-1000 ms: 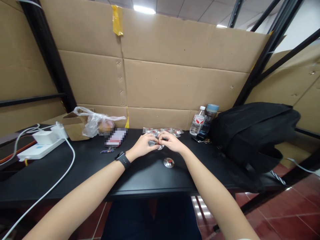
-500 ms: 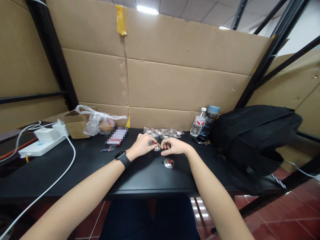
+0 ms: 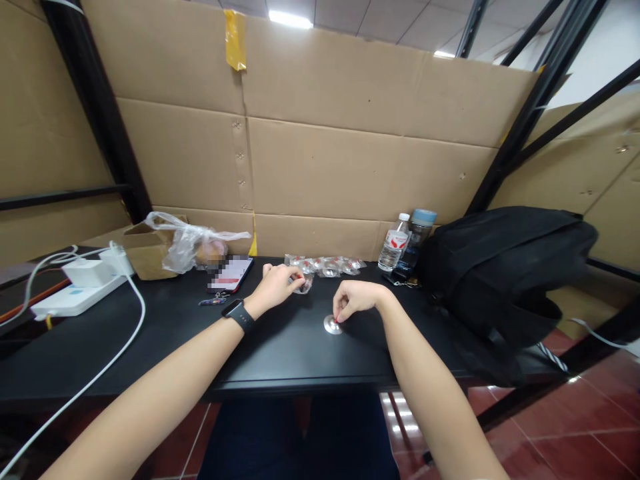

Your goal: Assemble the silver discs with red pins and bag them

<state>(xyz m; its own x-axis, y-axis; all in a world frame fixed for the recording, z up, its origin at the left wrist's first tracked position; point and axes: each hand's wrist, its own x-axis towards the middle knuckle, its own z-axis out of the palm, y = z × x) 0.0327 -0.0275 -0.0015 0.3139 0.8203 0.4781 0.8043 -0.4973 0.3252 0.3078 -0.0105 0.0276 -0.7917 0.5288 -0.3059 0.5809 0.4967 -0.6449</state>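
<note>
My right hand (image 3: 356,300) pinches the red loop at the centre of a small shiny metal finger cymbal (image 3: 331,326), which is at the tabletop. Farther back and to the left, my left hand (image 3: 276,288) has its thumb and fingers closed on a second finger cymbal (image 3: 303,287), tilted and partly covered by the fingers. Just behind the hands lies a row of several clear plastic packets (image 3: 330,267) with shiny discs and red bits inside. A dark watch (image 3: 239,313) is on my left wrist.
On the black table (image 3: 280,363) are a phone (image 3: 234,273), a plastic bag (image 3: 193,247), a cardboard box (image 3: 147,253) and a white power strip (image 3: 80,297) at left. A water bottle (image 3: 394,243), a dark bottle (image 3: 419,240) and a black backpack (image 3: 505,280) stand at right.
My right hand has come down and toward me onto the nearer cymbal and now pinches its red loop. My left hand has moved slightly left with the other cymbal, now tilted.
</note>
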